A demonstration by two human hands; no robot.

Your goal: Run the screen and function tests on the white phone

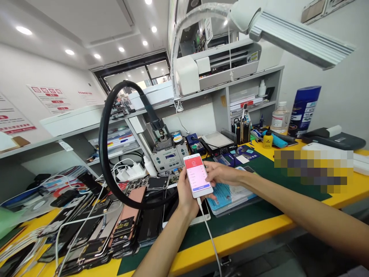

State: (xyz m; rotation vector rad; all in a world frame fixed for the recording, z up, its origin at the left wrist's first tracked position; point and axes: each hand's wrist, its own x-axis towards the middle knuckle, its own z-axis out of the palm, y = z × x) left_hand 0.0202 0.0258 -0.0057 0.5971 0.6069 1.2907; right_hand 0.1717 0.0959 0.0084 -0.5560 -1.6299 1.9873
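Observation:
A white smartphone (198, 175) is held up over the green mat, its lit screen showing a red top with a face icon, a list and a blue bar. My left hand (185, 192) wraps around its left side and underside. At its right edge is my right hand (220, 174), a thumb or finger touching the screen and other fingers behind the phone. A white charging cable (208, 227) is plugged into the phone's bottom end and runs down past the table's front edge. Below the hands lies a white-framed tablet (173, 207), partly hidden.
Stacked phone parts (123, 234) crowd the left side. A black hose (103, 130) arches from the hot-air station (170, 157). A blue-covered plastic case (227, 198) lies right of the hands, and a yellow bottle (268, 139) stands farther back. A lamp (302, 38) hangs overhead.

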